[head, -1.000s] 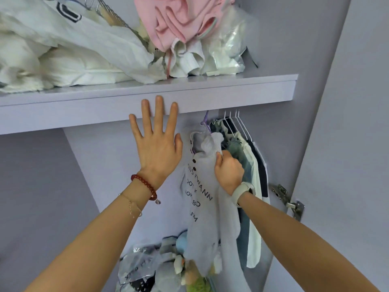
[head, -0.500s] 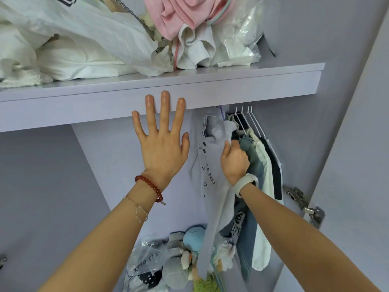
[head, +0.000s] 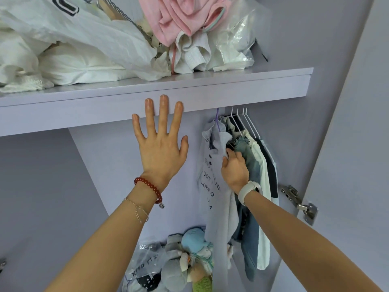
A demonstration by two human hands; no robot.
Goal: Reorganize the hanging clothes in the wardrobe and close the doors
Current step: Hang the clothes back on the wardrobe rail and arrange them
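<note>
A pale lilac printed top [head: 210,182] hangs on a purple hanger [head: 219,125] under the wardrobe shelf [head: 231,87]. To its right, several garments on white hangers [head: 244,123] are bunched together: blue denim [head: 250,165], a white piece and a dark piece. My right hand [head: 234,170] grips the lilac top's fabric near its collar, between it and the denim. My left hand [head: 161,142] is spread flat and holds nothing, its fingertips against the shelf's front edge. The rail itself is hidden behind the shelf.
White bedding, a pink garment [head: 183,15] and plastic bags pile up on the shelf. Soft toys [head: 189,262] and a printed plastic bag [head: 145,270] lie on the wardrobe floor. The open door [head: 357,165] with a metal hinge [head: 301,203] stands at the right.
The lilac top has shifted right toward the other hangers, with my right hand still on it. My left hand has stayed spread against the shelf edge. The camera tilted slightly.
</note>
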